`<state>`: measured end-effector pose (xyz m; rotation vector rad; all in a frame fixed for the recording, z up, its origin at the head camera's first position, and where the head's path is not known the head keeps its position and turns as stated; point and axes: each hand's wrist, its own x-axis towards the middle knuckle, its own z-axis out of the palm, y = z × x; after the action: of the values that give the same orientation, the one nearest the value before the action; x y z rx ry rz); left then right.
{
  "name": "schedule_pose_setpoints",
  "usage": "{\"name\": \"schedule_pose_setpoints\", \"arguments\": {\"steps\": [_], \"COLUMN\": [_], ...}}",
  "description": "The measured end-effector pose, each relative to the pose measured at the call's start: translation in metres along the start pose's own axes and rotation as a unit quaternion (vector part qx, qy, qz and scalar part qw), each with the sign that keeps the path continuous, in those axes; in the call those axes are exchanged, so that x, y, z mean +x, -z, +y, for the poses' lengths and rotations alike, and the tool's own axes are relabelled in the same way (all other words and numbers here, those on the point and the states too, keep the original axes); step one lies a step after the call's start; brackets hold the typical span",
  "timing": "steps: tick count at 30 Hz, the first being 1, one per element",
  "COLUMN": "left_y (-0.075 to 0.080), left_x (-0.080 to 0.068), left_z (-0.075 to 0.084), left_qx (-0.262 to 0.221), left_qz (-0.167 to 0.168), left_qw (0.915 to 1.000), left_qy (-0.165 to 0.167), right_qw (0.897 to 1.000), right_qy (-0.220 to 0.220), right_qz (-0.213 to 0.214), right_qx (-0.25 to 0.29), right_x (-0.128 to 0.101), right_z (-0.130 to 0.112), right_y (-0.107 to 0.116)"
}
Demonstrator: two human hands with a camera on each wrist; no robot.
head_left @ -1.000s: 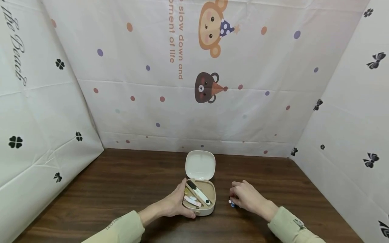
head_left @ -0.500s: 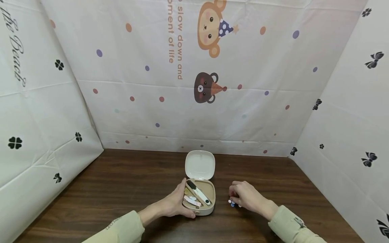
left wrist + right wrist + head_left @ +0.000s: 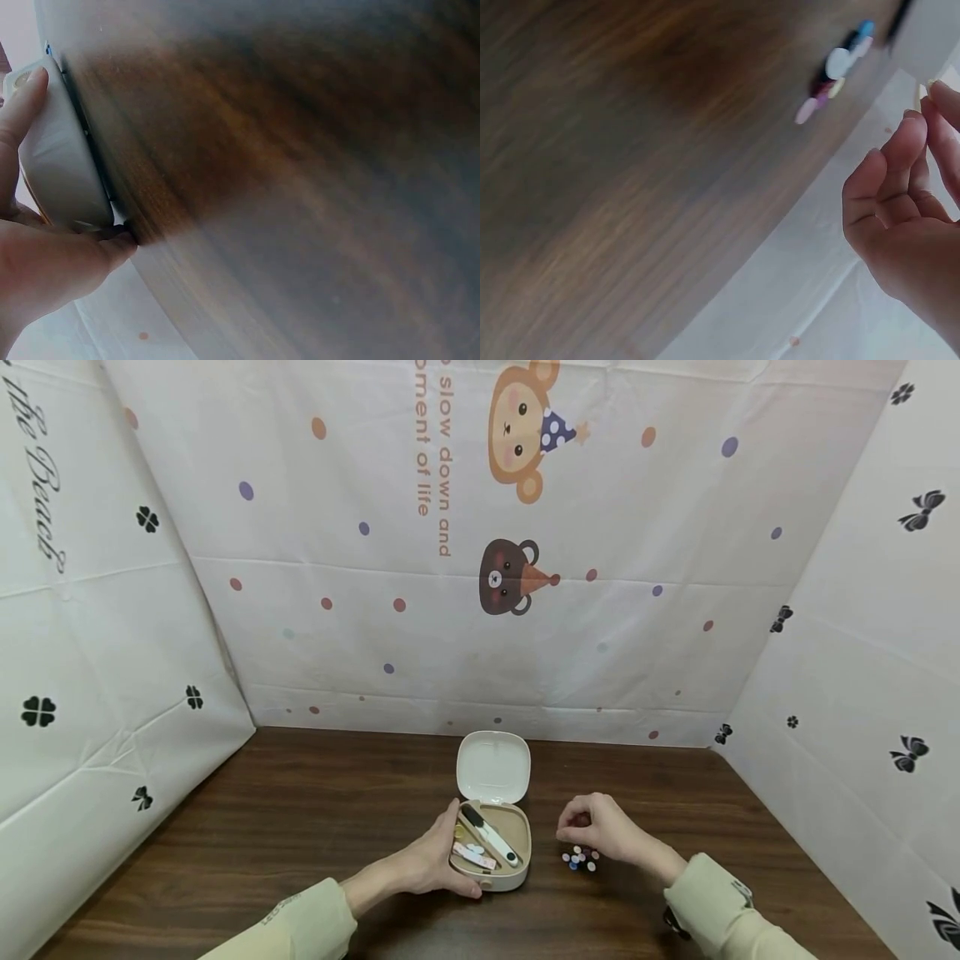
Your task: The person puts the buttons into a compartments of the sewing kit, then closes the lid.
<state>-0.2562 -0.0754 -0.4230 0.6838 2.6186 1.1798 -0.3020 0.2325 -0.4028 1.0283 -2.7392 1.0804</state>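
I read "slow down and" and "of life" on the backdrop (image 3: 480, 527), "the Beach" far left of my fingers.

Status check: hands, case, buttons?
Left hand grips open case. Right hand lifted above buttons, fingers curled; any pinch unclear. Nothing between buttons and case.

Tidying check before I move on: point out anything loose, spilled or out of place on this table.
A small cluster of coloured buttons lies loose on the table, right of the open case, just under the right hand. The left hand holds the case; the tools inside lie neatly. Nothing else looks odd.
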Motion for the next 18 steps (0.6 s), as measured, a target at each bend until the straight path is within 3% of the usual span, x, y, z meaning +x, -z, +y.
{"name": "schedule_pose_setpoints", "arguments": {"steps": [9,18], "left_y": [0.001,0.001], "left_x": [-0.002,-0.002], "left_z": [0.004,0.003], "left_qx": [0.003,0.009], "left_qz": [0.003,0.003], "left_qw": [1.0,0.9999], "left_qy": [0.008,0.006], "right_qw": [0.996,0.992], "right_qy": [-0.044,-0.073], "right_qz": [-0.004,-0.013], "right_qx": [0.077,0.103], "right_x": [0.01,0.017], "right_z": [-0.003,-0.009], "right_y": [0.007,0.008]}}
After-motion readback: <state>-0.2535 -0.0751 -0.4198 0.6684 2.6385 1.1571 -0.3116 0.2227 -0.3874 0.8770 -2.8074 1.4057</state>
